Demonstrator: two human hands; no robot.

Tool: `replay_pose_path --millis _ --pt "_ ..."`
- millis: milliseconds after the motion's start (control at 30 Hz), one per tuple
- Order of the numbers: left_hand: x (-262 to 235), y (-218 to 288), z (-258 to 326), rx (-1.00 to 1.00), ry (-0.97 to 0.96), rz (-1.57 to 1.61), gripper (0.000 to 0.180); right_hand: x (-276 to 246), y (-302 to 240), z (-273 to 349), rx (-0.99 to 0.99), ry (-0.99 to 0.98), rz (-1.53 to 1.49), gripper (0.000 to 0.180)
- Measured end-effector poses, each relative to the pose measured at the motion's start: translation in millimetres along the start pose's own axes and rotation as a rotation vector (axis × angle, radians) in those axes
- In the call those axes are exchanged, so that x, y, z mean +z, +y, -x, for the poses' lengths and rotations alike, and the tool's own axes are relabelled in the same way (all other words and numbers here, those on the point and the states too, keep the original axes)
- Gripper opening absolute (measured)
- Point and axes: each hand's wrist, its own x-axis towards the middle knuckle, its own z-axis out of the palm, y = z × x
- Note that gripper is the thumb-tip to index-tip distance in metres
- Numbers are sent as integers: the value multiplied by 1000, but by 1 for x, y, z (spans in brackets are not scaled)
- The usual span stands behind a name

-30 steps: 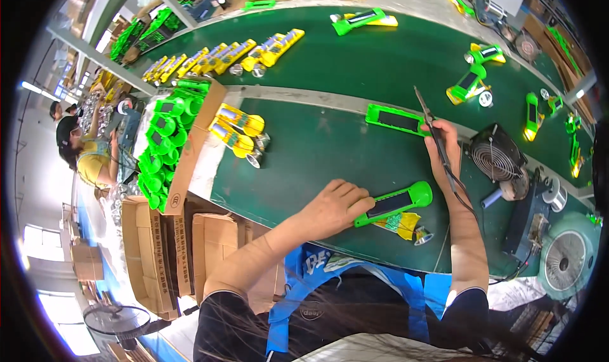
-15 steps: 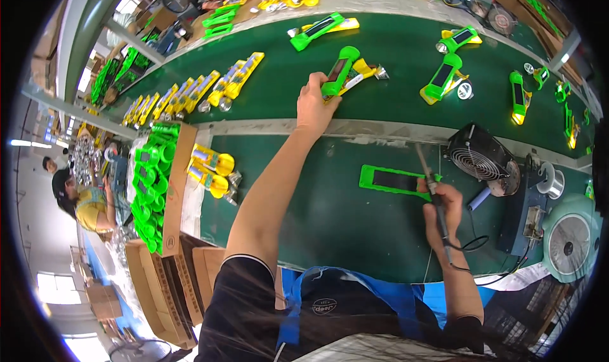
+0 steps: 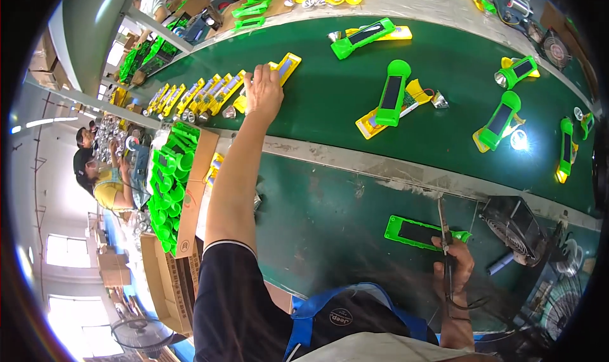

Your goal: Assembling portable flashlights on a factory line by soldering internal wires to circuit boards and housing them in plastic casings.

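Observation:
My left hand (image 3: 263, 94) reaches over the row of yellow flashlight halves (image 3: 288, 69) on the green belt. Its fingers are apart and bent down over them; the thumb is hidden, and no grip shows. In my right hand (image 3: 458, 265) is a soldering iron (image 3: 445, 235), its tip pointing away from me. Beneath that hand's fingers a green flashlight casing (image 3: 406, 232) with a dark panel lies on the bench. Right of my left hand, another green casing (image 3: 392, 95) rests across a yellow half (image 3: 370, 125) with a loose wired lamp head (image 3: 439, 100).
A carton (image 3: 198, 190) of green casings stands at the left, beside more yellow halves (image 3: 216, 166). At the right are a black fan (image 3: 514, 225), a blue cylindrical cell (image 3: 500, 264) and a solder spool (image 3: 571, 255). One lamp (image 3: 519, 140) glows on the belt. Co-workers sit far left.
My left hand has let go of the green casing on the belt and moved left to the yellow halves. The right hand keeps the soldering iron over the bench casing. The view has shifted.

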Motion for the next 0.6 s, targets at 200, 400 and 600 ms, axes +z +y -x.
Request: replay_pose_path --millis 200,400,600 --pt "-80 13 17 -8 -202 174 67 2 -12 1 33 -7 29 37" --pt "-207 49 159 162 -644 775 53 21 -28 -10 158 18 -81 39" --pt "-247 122 239 -145 -947 1717 67 9 -42 -21 -43 -9 67 41"
